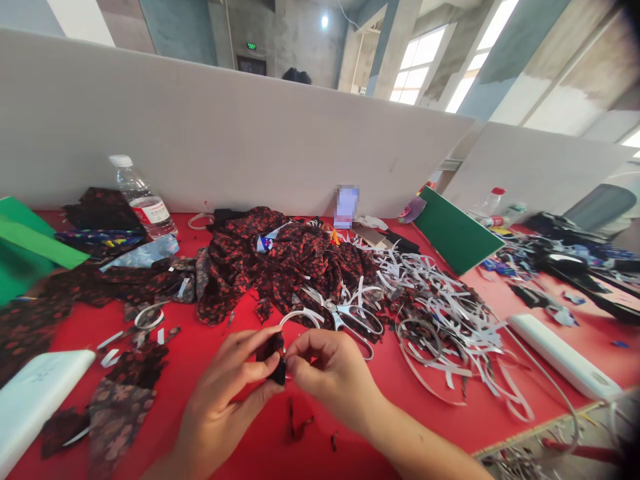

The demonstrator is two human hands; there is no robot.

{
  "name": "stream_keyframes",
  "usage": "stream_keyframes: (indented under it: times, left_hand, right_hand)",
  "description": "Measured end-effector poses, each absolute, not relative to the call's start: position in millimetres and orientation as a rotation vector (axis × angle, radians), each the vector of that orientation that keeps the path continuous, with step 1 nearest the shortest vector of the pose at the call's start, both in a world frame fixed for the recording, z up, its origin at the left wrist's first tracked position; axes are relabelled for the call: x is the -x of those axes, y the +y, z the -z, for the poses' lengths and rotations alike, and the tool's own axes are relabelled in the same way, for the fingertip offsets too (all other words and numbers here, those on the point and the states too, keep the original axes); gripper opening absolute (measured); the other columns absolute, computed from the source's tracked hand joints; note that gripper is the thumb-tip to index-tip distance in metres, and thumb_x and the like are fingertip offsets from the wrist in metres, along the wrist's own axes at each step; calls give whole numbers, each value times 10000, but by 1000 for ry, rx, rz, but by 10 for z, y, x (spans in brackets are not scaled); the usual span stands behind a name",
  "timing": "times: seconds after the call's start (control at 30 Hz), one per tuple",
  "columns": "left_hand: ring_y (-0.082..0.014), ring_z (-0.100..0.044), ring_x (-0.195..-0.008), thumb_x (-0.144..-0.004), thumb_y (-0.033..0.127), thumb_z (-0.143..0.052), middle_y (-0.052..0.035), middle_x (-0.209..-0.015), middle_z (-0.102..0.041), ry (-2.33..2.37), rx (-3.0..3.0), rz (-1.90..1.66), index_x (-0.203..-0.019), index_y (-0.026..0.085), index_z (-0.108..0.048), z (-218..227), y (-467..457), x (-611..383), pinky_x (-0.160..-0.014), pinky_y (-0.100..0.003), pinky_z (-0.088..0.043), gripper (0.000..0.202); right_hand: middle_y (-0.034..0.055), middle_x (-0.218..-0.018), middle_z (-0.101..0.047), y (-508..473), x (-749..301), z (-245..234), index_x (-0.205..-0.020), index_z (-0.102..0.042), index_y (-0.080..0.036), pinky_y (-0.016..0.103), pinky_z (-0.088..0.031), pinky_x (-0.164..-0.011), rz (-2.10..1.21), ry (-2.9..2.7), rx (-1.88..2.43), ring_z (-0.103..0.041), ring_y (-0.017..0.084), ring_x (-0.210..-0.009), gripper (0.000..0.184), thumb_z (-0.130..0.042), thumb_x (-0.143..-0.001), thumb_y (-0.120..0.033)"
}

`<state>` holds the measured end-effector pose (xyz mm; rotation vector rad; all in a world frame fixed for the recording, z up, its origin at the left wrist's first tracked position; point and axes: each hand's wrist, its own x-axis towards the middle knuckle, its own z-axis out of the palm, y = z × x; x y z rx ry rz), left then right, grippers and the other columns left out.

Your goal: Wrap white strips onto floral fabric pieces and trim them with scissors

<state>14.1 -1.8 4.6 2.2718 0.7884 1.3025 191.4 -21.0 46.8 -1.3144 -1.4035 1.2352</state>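
My left hand (227, 383) pinches a small dark piece of fabric (276, 373) between thumb and fingers, above the red table. Close against it, my right hand (327, 367) has thumb and forefinger pressed together at the fabric's right edge. A white strip (303, 317) curves up behind the fingertips; whether it joins the fabric I cannot tell. Scissors (345, 313) with pale handles lie just beyond my right hand. Behind them is a heap of dark cloth with a red floral print (280, 263). Small dark scraps (299, 423) lie below my hands.
White strips (435, 300) are piled on the right. A plastic bottle (145, 200) stands back left, and a phone-like screen (346, 207) leans at the back. Green boards (457, 230) and a grey partition (225, 140) border the table. White boxy devices (563, 357) flank both sides.
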Motion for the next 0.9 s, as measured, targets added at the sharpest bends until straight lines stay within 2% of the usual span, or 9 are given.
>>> stream_keyframes:
  times: [0.13, 0.27, 0.43, 0.53, 0.7, 0.9]
  left_hand:
    - [-204, -546, -1095, -762, 34, -629, -82, -1186, -628, 796, -2374, -1346, -997, 228, -619, -105, -15, -154, -880, -339, -494, 304]
    - [-206, -559, -1098, -751, 63, -647, -56, -1179, -648, 817, -2297, -1333, -985, 260, -651, -104, -29, -169, -894, -330, -493, 306]
    - [-229, -567, -1139, -740, 139, -679, -30, -1239, -607, 894, -1768, -1210, -1172, 336, -586, -23, -84, -181, -951, -342, -484, 484]
    - [-236, -575, -1139, -742, 143, -679, -45, -1277, -579, 841, -1507, -1132, -1237, 333, -548, -30, -103, -201, -950, -341, -491, 546]
    - [-258, -568, -1149, -705, 164, -714, -74, -1249, -607, 802, -1240, -1143, -1151, 271, -630, -130, -127, -274, -977, -350, -465, 466]
    - [-226, -604, -1096, -661, 149, -745, -64, -1204, -631, 778, -1083, -1149, -1073, 258, -653, -168, -141, -315, -930, -273, -488, 436]
  right_hand:
    - [-17, -589, -556, -209, -1913, -508, -670, -605, -136, 185, -341, -495, -1226, -1430, 1335, -453, 82, -537, 97, -513, -691, -158]
    - [-35, -557, -507, -210, -1906, -542, -626, -556, -154, 187, -318, -487, -1177, -1460, 1329, -428, 81, -521, 78, -487, -658, -136]
    - [-37, -572, -484, -191, -1904, -502, -624, -517, -171, 196, -317, -502, -1301, -1419, 1222, -411, 84, -527, 66, -475, -669, -145]
    - [-36, -580, -491, -169, -1905, -462, -636, -517, -173, 199, -326, -515, -1367, -1372, 1179, -420, 84, -527, 57, -484, -680, -160]
    - [-14, -613, -525, -141, -1898, -442, -645, -525, -166, 214, -351, -543, -1383, -1350, 1180, -451, 100, -562, 59, -477, -679, -175]
    - [-39, -573, -468, -146, -1879, -431, -633, -494, -181, 197, -321, -499, -1213, -1399, 1293, -403, 89, -529, 45, -466, -658, -157]
